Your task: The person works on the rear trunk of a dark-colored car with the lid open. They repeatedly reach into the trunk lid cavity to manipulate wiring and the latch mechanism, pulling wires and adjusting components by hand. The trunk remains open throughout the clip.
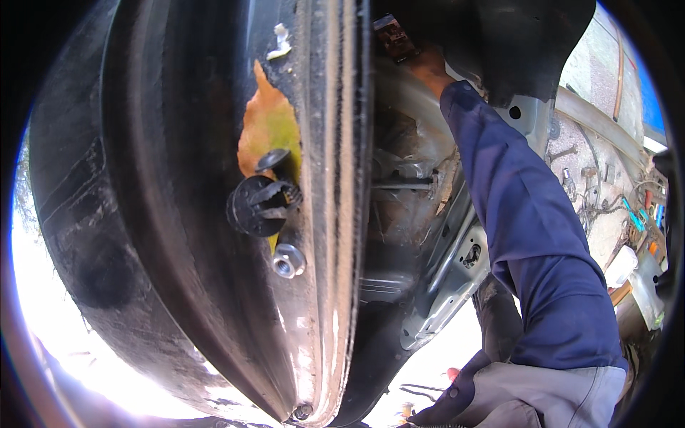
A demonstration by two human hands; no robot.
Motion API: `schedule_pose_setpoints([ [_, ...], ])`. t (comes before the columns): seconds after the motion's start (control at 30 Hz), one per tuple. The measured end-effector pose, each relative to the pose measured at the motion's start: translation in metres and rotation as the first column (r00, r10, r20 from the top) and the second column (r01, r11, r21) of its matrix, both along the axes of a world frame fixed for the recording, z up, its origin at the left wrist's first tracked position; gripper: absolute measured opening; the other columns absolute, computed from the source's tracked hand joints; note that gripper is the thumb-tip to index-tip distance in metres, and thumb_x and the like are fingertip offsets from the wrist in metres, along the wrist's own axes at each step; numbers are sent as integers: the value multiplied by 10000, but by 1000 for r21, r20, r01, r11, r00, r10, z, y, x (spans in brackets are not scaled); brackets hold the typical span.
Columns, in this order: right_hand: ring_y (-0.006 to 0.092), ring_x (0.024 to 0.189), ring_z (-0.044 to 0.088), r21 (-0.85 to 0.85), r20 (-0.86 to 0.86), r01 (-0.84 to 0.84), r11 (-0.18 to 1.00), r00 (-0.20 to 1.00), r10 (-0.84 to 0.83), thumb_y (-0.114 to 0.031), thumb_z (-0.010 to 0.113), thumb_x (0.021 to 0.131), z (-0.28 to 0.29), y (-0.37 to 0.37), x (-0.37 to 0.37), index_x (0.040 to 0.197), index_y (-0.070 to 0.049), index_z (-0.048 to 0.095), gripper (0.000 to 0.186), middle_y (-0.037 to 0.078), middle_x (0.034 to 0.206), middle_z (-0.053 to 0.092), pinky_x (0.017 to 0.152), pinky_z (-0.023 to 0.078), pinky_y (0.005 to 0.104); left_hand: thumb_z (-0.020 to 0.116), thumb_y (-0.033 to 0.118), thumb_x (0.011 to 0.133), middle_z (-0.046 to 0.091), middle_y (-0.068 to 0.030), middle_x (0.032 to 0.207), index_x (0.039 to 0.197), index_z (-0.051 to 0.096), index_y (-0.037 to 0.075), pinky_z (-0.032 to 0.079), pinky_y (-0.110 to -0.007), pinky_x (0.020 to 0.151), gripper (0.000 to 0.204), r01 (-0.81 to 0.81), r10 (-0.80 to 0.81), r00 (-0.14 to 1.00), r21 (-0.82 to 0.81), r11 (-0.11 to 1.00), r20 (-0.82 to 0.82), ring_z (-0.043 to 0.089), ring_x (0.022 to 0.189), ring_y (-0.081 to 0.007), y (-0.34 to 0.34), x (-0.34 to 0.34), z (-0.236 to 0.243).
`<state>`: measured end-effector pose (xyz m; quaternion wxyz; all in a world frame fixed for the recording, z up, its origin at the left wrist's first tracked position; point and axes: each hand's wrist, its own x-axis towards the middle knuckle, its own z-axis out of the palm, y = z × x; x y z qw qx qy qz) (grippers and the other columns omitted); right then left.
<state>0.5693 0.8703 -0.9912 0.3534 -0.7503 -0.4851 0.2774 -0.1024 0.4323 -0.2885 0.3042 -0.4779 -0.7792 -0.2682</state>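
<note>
My right arm, in a navy sleeve, reaches up and away from the lower right. At its end my right hand [430, 70], partly in shadow, is closed on a dark flat rectangular thing [394, 37] with a glossy face, which looks like a phone. The hand is beside a dark panel, over the exposed metal bodywork [410, 143]. My left hand does not show. Left of the arm, on the dusty ledge of a big black curved panel [193, 214], lie a yellow-orange leaf [270, 121], black plastic clips [257, 205] and a flanged nut [288, 262].
A white scrap [280, 41] lies farther up the ledge. A bolt head [302, 411] sits at its near end. A metal bracket [449, 278] runs below the bodywork. Turquoise-handled pliers [633, 214], a loose bolt [564, 153] and other tools lie on the ground at right.
</note>
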Motion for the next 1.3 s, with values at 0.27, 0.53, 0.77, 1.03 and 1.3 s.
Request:
schedule_pose_setpoints([
  [0.27,254,1004,756,-197,-345,-53,979,939,-19,-258,714,1019,1,-15,1,1284,-72,724,324,79,1114,784,867,569,387,676,351,1103,751,-114,866,1152,746,9,562,-343,597,352,-2,2,1000,1,1000,-4,667,669,-184,4,1,-2],
  [0.53,191,1064,697,-276,-848,109,955,439,-296,-138,671,1079,186,-187,7,1259,41,661,253,91,1138,689,988,612,367,676,355,1103,743,-113,854,1125,743,1,551,-343,581,361,-12,11,1000,50,999,19,658,656,-183,3,-4,2],
  [0.77,202,1084,731,-112,-934,95,989,331,-137,-85,648,1077,391,-312,24,1442,107,585,416,137,1233,746,995,601,381,676,359,1103,735,-112,842,1102,740,-6,543,-344,566,370,-10,7,1000,109,994,22,651,645,-182,-9,-12,22],
  [1.03,187,1082,734,173,-934,-141,975,289,208,-55,594,1083,566,-325,-23,1424,46,640,359,105,1237,757,954,593,380,675,363,1104,727,-112,829,1075,737,-14,532,-344,550,383,-45,57,998,251,967,-41,642,633,-181,-70,-44,101],
  [1.3,157,1003,732,266,-886,-483,835,219,409,-125,642,1082,646,-317,-135,1328,63,697,315,94,1154,762,924,616,329,675,367,1104,718,-111,816,1048,734,-22,522,-345,533,398,-29,79,990,393,919,-113,633,620,-180,-107,-49,159],
])
